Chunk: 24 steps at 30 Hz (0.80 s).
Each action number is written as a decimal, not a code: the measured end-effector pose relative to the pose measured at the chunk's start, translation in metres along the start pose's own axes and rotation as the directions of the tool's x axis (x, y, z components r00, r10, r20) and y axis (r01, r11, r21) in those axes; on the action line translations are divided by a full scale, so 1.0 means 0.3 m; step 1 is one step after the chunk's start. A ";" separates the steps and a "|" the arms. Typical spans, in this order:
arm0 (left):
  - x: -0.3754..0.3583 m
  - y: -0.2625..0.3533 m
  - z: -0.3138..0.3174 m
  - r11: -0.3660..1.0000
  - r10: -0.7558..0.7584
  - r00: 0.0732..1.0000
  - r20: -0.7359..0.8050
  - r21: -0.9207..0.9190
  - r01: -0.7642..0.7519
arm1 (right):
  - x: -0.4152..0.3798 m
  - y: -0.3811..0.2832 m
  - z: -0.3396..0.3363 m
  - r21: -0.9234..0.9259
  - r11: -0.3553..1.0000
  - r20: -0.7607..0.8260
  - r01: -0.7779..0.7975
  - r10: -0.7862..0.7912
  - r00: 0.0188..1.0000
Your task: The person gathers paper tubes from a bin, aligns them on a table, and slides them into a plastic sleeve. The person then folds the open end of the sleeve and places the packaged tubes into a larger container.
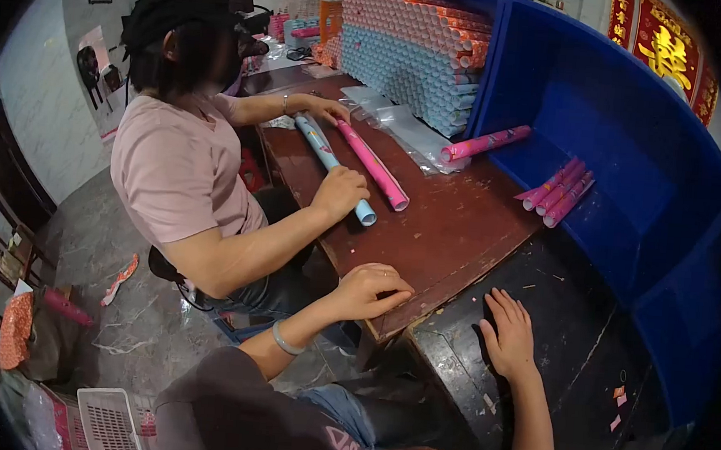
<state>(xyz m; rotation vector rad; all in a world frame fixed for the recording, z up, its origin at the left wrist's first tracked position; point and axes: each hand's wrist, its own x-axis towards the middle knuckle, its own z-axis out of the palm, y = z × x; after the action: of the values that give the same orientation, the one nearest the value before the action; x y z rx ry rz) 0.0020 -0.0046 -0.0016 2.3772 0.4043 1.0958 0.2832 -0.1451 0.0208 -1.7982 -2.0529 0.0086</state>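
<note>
My left hand, with a pale bangle at its wrist, rests at the near corner of the brown table. Its fingers are loosely bent, the thumb apart from them, and no object shows in it. Flat on the black tabletop lies my right hand, fingers stretched and holding nothing. Across from my left hand, a co-worker's hand grips a light blue paper roll. That person's other hand is at the far end of a pink paper roll.
A tall stack of orange and blue rolls stands at the back beside clear plastic bags. To the right is a large blue bin with several pink rolls. Paper scraps lie on the black surface.
</note>
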 end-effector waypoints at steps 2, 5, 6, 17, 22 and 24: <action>-0.002 -0.009 0.004 1.000 0.015 1.000 0.000 -0.010 -0.015 | 0.001 -0.001 0.000 0.003 1.000 0.005 -0.003 0.003 1.000; -0.005 -0.014 0.007 0.999 0.033 0.999 -0.017 -0.008 -0.033 | 0.002 -0.004 -0.002 0.005 1.000 0.013 -0.008 0.008 1.000; -0.005 -0.014 0.005 1.000 0.030 0.999 -0.018 -0.008 -0.030 | 0.002 -0.005 -0.004 0.005 1.000 0.015 -0.011 0.011 1.000; -0.005 -0.018 0.007 0.999 0.036 0.999 -0.009 -0.014 -0.036 | 0.005 -0.010 -0.007 -0.005 1.000 0.027 -0.016 0.016 1.000; -0.005 -0.016 0.012 0.999 0.031 1.000 -0.006 -0.012 -0.031 | 0.001 -0.002 -0.004 0.001 1.000 0.016 -0.005 0.005 1.000; -0.005 -0.018 0.009 0.999 0.025 1.000 -0.008 -0.024 -0.025 | 0.004 0.000 -0.002 -0.002 1.000 0.023 -0.008 0.008 1.000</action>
<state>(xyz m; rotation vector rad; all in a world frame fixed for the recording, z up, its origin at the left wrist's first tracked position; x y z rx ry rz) 0.0027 -0.0016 -0.0070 2.3635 0.3624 1.1154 0.2832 -0.1442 0.0215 -1.8150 -2.0618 0.0298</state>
